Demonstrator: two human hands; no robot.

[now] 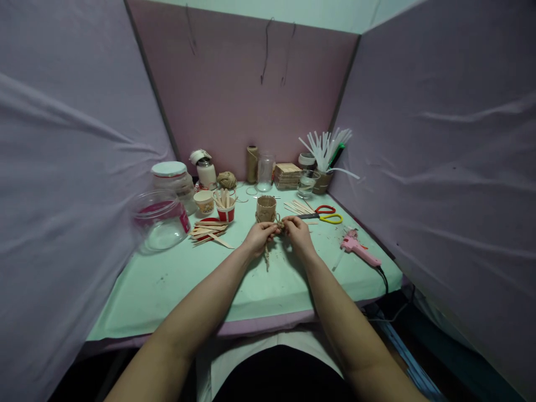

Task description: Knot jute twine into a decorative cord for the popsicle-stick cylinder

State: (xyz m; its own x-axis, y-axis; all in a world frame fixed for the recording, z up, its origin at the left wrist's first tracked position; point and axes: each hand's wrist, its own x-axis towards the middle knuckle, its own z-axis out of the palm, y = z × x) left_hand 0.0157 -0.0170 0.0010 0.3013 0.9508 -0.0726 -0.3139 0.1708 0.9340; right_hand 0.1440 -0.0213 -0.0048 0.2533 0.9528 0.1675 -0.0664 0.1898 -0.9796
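My left hand and my right hand meet over the middle of the mint-green table. Both pinch a length of jute twine between closed fingertips. A loose end of the twine hangs down under my left hand to the table. Just behind my fingers stands a small cup wrapped in twine, upright.
Scissors with red and yellow handles and a pink glue gun lie at the right. Wooden craft sticks, a red cup of sticks and clear plastic jars stand at the left. Fabric walls close in three sides.
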